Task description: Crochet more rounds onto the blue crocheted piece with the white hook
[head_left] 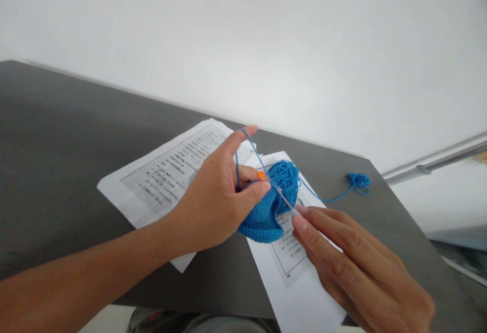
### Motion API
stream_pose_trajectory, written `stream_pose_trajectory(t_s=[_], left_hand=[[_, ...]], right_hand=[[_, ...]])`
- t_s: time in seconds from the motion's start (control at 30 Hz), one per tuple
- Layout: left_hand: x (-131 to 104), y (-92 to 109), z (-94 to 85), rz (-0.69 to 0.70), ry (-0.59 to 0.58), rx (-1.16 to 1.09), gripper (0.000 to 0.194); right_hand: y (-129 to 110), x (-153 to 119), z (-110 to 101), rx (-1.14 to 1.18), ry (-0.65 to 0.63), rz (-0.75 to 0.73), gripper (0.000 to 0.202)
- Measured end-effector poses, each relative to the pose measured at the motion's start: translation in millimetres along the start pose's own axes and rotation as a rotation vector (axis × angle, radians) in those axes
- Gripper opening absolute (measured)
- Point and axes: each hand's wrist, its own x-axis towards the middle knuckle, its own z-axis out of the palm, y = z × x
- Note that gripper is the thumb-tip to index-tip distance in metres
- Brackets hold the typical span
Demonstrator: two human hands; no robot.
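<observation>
My left hand (222, 186) pinches the edge of a round blue crochet piece (262, 216) between thumb and fingers. Its index finger is raised, with a strand of blue yarn (254, 149) looped over it. A small orange stitch marker (261, 175) shows at the pinching fingertips. My right hand (350, 257) grips the pale handle of a thin crochet hook (284, 197), whose tip meets the work beside my left thumb. Behind the piece sits a loose bundle of blue yarn (287, 176). The hook's very tip is too small to make out.
Printed sheets lie under the work, one paper (152, 181) to the left and another sheet (297, 292) below. A small yarn tangle (357, 182) rests to the right, joined by a strand. The dark grey table (76, 135) meets a white wall (228, 34) behind.
</observation>
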Motion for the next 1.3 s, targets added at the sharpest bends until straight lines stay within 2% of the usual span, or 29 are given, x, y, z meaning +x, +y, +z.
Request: stream_pose_trajectory(t_s=[0.1, 0.2, 0.3, 0.43, 0.63, 0.83, 0.93, 1.03, 1.2, 1.3], left_hand=[[0, -2, -1.3, 0.027, 0.003, 0.089, 0.082], [0, 0, -1.2, 0.024, -0.033, 0.061, 0.084], [-1, 3, 0.7, 0.024, -0.064, -0.003, 0.097], [-3, 8, 4.6, 0.020, -0.022, -0.034, 0.109], [-6, 5, 8.0, 0.057, 0.053, 0.040, 0.106], [-7, -1, 8.8, 0.097, 0.070, 0.063, 0.110], [-6, -1, 9.3, 0.071, 0.042, 0.032, 0.113], [-4, -1, 9.4, 0.076, 0.049, 0.030, 0.107], [-1, -2, 7.5, 0.070, 0.076, 0.034, 0.072], [0, -3, 5.9, 0.036, 0.063, 0.049, 0.062]], right_hand=[[2, 0, -5, -0.008, -0.094, -0.042, 0.046], [1, 0, -5, -0.013, -0.036, -0.012, 0.045], [-2, 0, -1, -0.036, 0.032, 0.044, 0.040], [-1, -2, 4, -0.047, 0.061, -0.010, 0.043], [2, -1, 5, -0.024, 0.010, -0.074, 0.039], [-1, 4, 10, -0.023, 0.127, 0.012, 0.041], [-2, 10, 10, -0.016, 0.119, 0.026, 0.037], [-3, 12, 9, -0.019, 0.121, 0.051, 0.039], [-3, 10, 12, -0.037, 0.143, 0.060, 0.039], [-4, 9, 14, -0.041, 0.125, 0.045, 0.033]])
